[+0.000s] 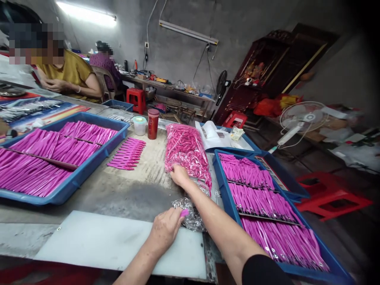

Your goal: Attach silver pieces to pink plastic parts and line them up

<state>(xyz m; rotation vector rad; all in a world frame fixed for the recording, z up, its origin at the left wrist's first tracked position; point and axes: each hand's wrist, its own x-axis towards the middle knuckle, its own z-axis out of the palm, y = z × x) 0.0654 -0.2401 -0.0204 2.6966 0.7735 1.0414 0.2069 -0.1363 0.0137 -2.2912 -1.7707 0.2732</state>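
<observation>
My left hand (164,227) is closed over the white board (118,237), and a short bright pink strap end (184,213) sticks out past its thumb and fingers. Farther out, my right hand (179,175) touches the lower left edge of a clear plastic bag (187,148) full of small pink pieces. Its fingers are curled in, and what they pinch is hidden. Under my right forearm lies a clear bag of small shiny metal parts (190,215). To the left of the pink bag, a row of pink straps (127,154) is laid out side by side.
Blue trays of pink straps stand on the left (74,186) and right (228,202). A red lidded cup (152,124) and a small tub (139,126) are at the back. Two people sit beyond, one in a mustard top (69,71). A white fan (303,118) is at right.
</observation>
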